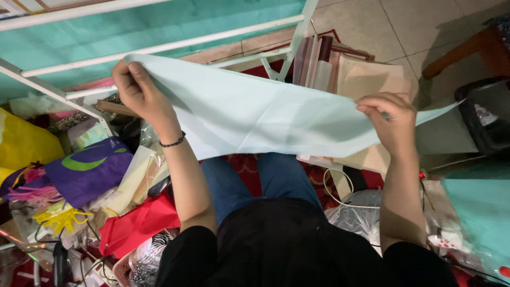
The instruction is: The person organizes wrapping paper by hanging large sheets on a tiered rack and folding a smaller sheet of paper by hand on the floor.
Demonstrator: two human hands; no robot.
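Note:
A pale blue sheet of fabric (pixel 255 109) is stretched out in the air in front of me, over my lap. My left hand (pixel 139 91) pinches its upper left corner, and a dark bead bracelet sits on that wrist. My right hand (pixel 390 119) grips the sheet near its right edge, and a pointed tip of the fabric sticks out past it to the right. Below the sheet I see my legs in blue jeans (pixel 255 180) and my black top.
A white metal frame (pixel 159 48) with teal cloth stands ahead. A stack of beige and pink sheets (pixel 361 74) lies beyond the fabric. To my left lie a purple bag (pixel 87 170), red fabric (pixel 138 223) and yellow ribbons. At right are a black bin (pixel 486 114) and teal fabric (pixel 481 207).

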